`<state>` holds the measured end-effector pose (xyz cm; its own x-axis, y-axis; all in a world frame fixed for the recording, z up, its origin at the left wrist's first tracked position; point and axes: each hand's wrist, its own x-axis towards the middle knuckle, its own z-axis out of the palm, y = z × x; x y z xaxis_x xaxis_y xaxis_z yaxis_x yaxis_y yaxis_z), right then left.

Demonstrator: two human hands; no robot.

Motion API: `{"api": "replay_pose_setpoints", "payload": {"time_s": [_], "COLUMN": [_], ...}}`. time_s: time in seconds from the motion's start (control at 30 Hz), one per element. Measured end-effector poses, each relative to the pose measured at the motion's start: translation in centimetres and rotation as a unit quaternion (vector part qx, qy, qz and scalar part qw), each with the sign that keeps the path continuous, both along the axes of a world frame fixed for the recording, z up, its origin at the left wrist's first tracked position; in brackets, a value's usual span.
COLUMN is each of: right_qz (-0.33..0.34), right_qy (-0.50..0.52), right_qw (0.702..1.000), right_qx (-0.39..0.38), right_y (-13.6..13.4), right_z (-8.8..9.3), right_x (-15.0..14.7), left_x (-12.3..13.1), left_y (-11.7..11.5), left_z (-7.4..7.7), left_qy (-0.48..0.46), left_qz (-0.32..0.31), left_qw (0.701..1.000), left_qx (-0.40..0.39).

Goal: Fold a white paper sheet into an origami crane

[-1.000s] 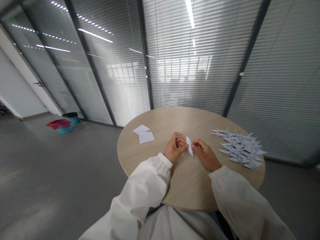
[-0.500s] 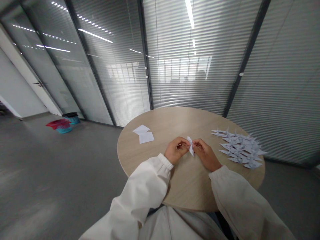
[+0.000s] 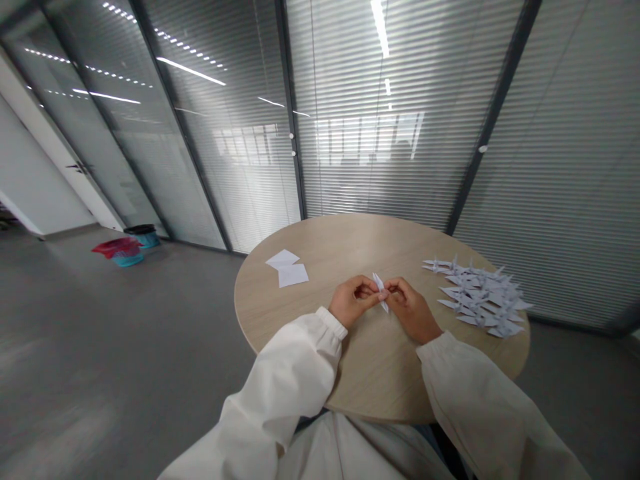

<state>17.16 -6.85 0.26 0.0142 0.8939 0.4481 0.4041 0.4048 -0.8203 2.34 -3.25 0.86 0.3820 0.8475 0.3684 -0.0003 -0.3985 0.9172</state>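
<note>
Here's the left hand [image 3: 353,302] and right hand [image 3: 413,310] in a tight fingertip pinch on the narrow folded paper [image 3: 381,292] over the middle of the round table [image 3: 373,373], a heap of paper cranes [image 3: 477,297] done on the table's right, two flat paper squares [image 3: 287,268] left on its left.

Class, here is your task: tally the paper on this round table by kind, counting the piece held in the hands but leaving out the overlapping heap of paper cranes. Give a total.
White paper squares: 2
Folded paper piece: 1
Total: 3
</note>
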Motion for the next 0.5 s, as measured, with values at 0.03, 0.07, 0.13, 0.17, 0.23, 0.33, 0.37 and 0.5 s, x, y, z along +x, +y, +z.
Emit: {"api": "replay_pose_setpoints", "payload": {"time_s": [0.03,0.07,0.13,0.17,0.23,0.33,0.37,0.5], "right_qz": [-0.002,-0.004,-0.004,-0.001,0.002,0.009,0.012,0.025], "right_qy": [0.000,-0.001,-0.004,-0.005,-0.008,0.001,0.008,0.028], "right_qw": [1.000,1.000,1.000,1.000,1.000,1.000,1.000,0.999], "right_qx": [0.000,-0.001,-0.003,-0.003,0.001,0.011,0.012,-0.002], "right_y": [-0.03,-0.05,-0.11,-0.14,-0.17,-0.06,0.01,0.24], "right_z": [0.00,0.00,0.01,0.01,0.01,-0.10,-0.16,-0.35], "right_x": [-0.02,-0.03,-0.03,-0.01,0.04,0.15,0.18,0.30], "left_x": [-0.03,-0.05,-0.08,-0.09,-0.07,-0.02,-0.01,-0.04], "left_y": [0.08,0.16,0.29,0.33,0.38,0.40,0.40,0.46], "left_z": [-0.09,-0.16,-0.26,-0.28,-0.28,-0.26,-0.26,-0.29], "left_qy": [0.005,0.007,0.007,0.005,0.000,-0.003,-0.002,0.003], "left_qz": [0.000,0.001,0.002,0.002,-0.001,0.002,0.005,0.012], "left_qw": [1.000,1.000,1.000,1.000,1.000,1.000,1.000,1.000], "left_qx": [-0.002,-0.003,-0.006,-0.009,-0.016,-0.016,-0.014,0.000]}}
